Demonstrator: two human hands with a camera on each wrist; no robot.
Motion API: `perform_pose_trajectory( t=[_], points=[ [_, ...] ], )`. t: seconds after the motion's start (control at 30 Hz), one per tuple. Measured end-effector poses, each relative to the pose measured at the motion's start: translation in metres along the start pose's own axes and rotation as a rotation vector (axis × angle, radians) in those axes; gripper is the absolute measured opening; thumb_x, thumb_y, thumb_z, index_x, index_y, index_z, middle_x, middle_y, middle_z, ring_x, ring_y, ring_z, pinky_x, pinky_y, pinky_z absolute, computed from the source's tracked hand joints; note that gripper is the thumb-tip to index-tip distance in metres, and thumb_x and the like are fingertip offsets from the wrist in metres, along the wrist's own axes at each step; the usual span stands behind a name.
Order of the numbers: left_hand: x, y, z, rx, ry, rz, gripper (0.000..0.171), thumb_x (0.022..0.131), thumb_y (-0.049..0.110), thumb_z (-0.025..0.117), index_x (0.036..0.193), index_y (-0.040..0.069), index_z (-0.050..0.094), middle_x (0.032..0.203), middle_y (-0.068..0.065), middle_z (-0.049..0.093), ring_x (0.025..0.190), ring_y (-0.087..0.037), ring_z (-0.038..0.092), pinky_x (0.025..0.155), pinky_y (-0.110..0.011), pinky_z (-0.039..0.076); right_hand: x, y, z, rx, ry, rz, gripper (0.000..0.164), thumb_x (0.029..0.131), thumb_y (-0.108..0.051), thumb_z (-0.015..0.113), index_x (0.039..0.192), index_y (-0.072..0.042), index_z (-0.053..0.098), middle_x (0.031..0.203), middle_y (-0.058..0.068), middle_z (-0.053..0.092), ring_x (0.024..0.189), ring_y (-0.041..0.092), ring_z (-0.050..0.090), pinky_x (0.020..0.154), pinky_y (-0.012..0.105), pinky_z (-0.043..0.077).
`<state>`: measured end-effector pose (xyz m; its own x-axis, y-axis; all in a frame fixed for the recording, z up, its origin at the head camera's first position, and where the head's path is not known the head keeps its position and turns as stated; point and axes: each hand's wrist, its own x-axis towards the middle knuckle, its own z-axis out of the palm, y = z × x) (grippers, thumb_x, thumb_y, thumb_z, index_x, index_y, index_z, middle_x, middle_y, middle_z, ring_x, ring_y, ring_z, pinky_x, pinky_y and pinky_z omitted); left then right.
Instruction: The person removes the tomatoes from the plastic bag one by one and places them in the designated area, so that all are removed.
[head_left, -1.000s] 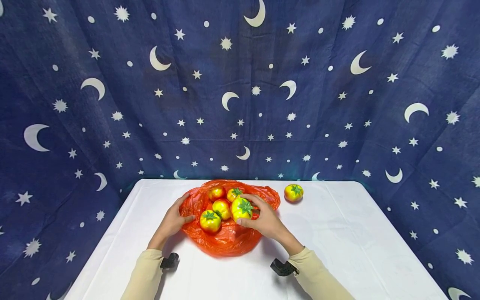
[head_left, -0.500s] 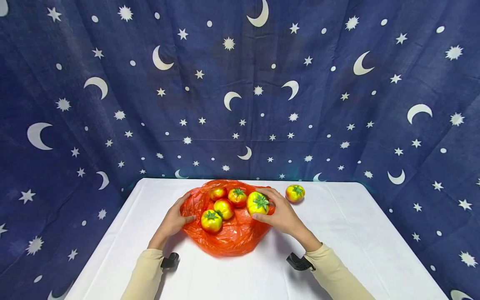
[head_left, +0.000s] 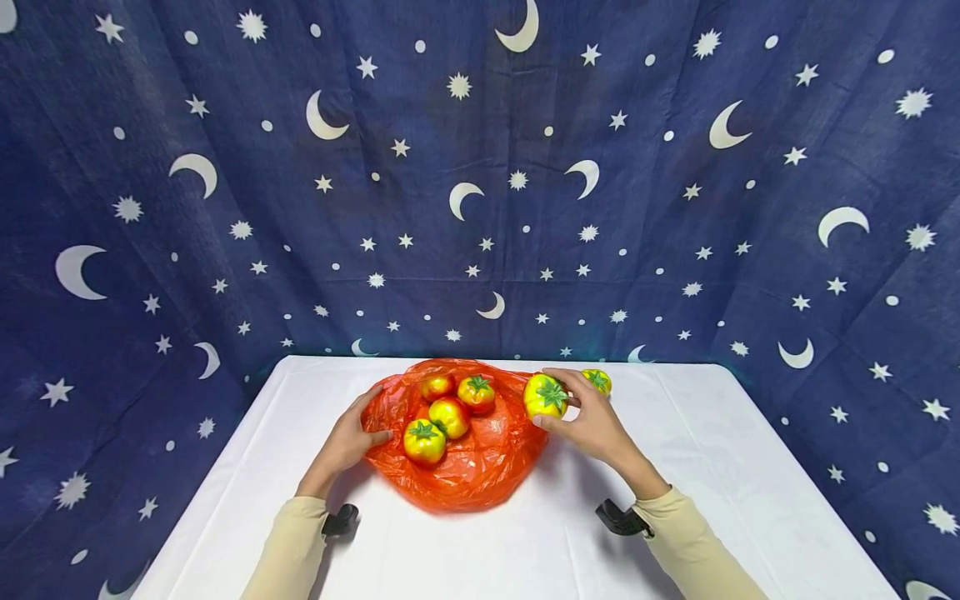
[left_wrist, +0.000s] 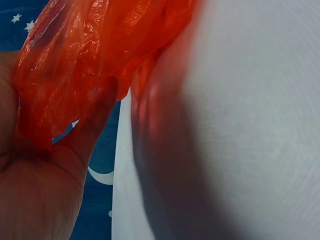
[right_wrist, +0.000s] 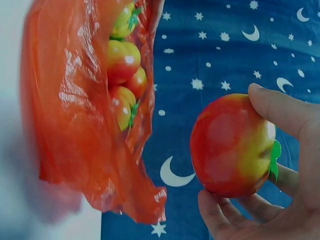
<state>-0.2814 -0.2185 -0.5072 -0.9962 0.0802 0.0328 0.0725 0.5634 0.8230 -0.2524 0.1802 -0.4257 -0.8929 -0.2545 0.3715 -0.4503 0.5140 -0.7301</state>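
A thin red plastic bag (head_left: 468, 487) lies spread with its mouth up in the head view. Several shiny red-and-yellow tomatoes (head_left: 424, 443) with green leafy tops sit inside it. My left hand (head_left: 347, 439) holds the bag's left rim, and in the left wrist view the film (left_wrist: 75, 65) runs between thumb and fingers. Over the bag's right edge, my right hand (head_left: 592, 422) grips one tomato (head_left: 544, 397) between thumb and fingers. The right wrist view shows this tomato (right_wrist: 230, 147) held up beside the bag, apart from it.
Another tomato (head_left: 598, 380) stands on the white-covered table (head_left: 712, 483) near the back edge, partly hidden behind my right hand. A dark blue curtain (head_left: 480, 208) with moons and stars hangs behind the table.
My right hand has carried its tomato from above the middle of the bag rightward to the bag's right edge. My left hand has kept its place on the rim.
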Motion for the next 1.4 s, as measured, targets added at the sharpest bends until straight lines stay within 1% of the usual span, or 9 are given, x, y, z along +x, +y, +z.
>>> perform_pose_trajectory(
  t=[0.17, 0.4, 0.73, 0.9, 1.0, 1.1, 1.23, 1.33, 1.4],
  points=[
    [-0.001, 0.000, -0.001, 0.004, 0.001, 0.000, 0.086, 0.082, 0.007, 0.074, 0.155, 0.012, 0.029, 0.160, -0.020, 0.026, 0.148, -0.043, 0.022, 0.121, -0.060, 0.016, 0.000, 0.003, -0.009, 0.002, 0.029, 0.013, 0.070, 0.076, -0.022, 0.085, 0.138, -0.013, 0.054, 0.137, 0.010, 0.054, 0.120, 0.027, 0.058, 0.097, 0.047, 0.054],
    [-0.001, 0.000, -0.001, -0.002, 0.003, 0.003, 0.085, 0.082, 0.004, 0.073, 0.155, 0.012, 0.029, 0.160, -0.019, 0.026, 0.149, -0.043, 0.021, 0.121, -0.059, 0.016, -0.001, 0.010, -0.023, -0.047, 0.085, 0.050, 0.069, 0.075, -0.021, 0.084, 0.138, -0.016, 0.054, 0.130, 0.008, 0.058, 0.112, 0.023, 0.059, 0.087, 0.028, 0.055],
    [-0.001, 0.000, -0.001, -0.008, 0.006, 0.011, 0.086, 0.081, 0.004, 0.073, 0.155, 0.011, 0.030, 0.159, -0.020, 0.028, 0.148, -0.043, 0.022, 0.122, -0.058, 0.016, -0.003, 0.027, -0.039, -0.076, 0.177, 0.105, 0.072, 0.076, -0.022, 0.085, 0.139, -0.012, 0.052, 0.138, 0.014, 0.053, 0.116, 0.033, 0.058, 0.095, 0.049, 0.053],
    [-0.001, -0.002, 0.000, -0.019, 0.004, 0.007, 0.086, 0.082, 0.003, 0.073, 0.155, 0.013, 0.029, 0.160, -0.018, 0.026, 0.149, -0.042, 0.021, 0.122, -0.058, 0.015, -0.003, 0.036, -0.047, -0.119, 0.213, 0.134, 0.073, 0.076, -0.025, 0.084, 0.140, -0.011, 0.052, 0.137, 0.015, 0.053, 0.115, 0.033, 0.059, 0.092, 0.024, 0.053],
    [-0.001, -0.003, 0.001, -0.019, 0.006, 0.011, 0.087, 0.081, 0.003, 0.073, 0.155, 0.013, 0.028, 0.160, -0.019, 0.026, 0.149, -0.042, 0.021, 0.122, -0.058, 0.015, -0.004, 0.044, -0.050, -0.119, 0.236, 0.157, 0.072, 0.078, -0.026, 0.083, 0.141, -0.010, 0.051, 0.136, 0.016, 0.053, 0.116, 0.034, 0.058, 0.086, 0.004, 0.043],
    [-0.001, -0.004, 0.001, -0.019, 0.007, 0.014, 0.087, 0.081, 0.002, 0.073, 0.155, 0.013, 0.029, 0.160, -0.019, 0.027, 0.149, -0.042, 0.021, 0.122, -0.058, 0.015, -0.005, 0.051, -0.053, -0.111, 0.257, 0.185, 0.073, 0.080, -0.028, 0.082, 0.142, -0.010, 0.049, 0.137, 0.017, 0.052, 0.118, 0.035, 0.057, 0.083, -0.003, 0.036],
    [-0.001, -0.003, 0.001, -0.014, 0.008, 0.008, 0.086, 0.082, 0.002, 0.073, 0.155, 0.013, 0.029, 0.160, -0.019, 0.027, 0.149, -0.042, 0.022, 0.122, -0.059, 0.015, -0.006, 0.060, -0.056, -0.112, 0.272, 0.212, 0.073, 0.081, -0.028, 0.081, 0.143, -0.008, 0.048, 0.137, 0.019, 0.051, 0.117, 0.037, 0.056, 0.097, 0.026, 0.053],
    [-0.001, -0.003, 0.001, -0.008, 0.009, 0.000, 0.086, 0.082, 0.003, 0.073, 0.155, 0.014, 0.028, 0.160, -0.019, 0.027, 0.149, -0.043, 0.022, 0.122, -0.059, 0.015, -0.007, 0.066, -0.059, -0.118, 0.277, 0.242, 0.074, 0.081, -0.028, 0.081, 0.143, -0.006, 0.047, 0.138, 0.021, 0.050, 0.118, 0.038, 0.054, 0.100, 0.048, 0.050],
    [-0.001, -0.003, 0.000, -0.006, 0.010, -0.001, 0.086, 0.082, 0.004, 0.073, 0.155, 0.014, 0.028, 0.160, -0.018, 0.027, 0.149, -0.042, 0.022, 0.122, -0.059, 0.016, -0.006, 0.071, -0.061, -0.123, 0.280, 0.266, 0.076, 0.080, -0.030, 0.081, 0.144, -0.006, 0.047, 0.141, 0.021, 0.049, 0.119, 0.037, 0.054, 0.099, 0.033, 0.052]
  ],
)
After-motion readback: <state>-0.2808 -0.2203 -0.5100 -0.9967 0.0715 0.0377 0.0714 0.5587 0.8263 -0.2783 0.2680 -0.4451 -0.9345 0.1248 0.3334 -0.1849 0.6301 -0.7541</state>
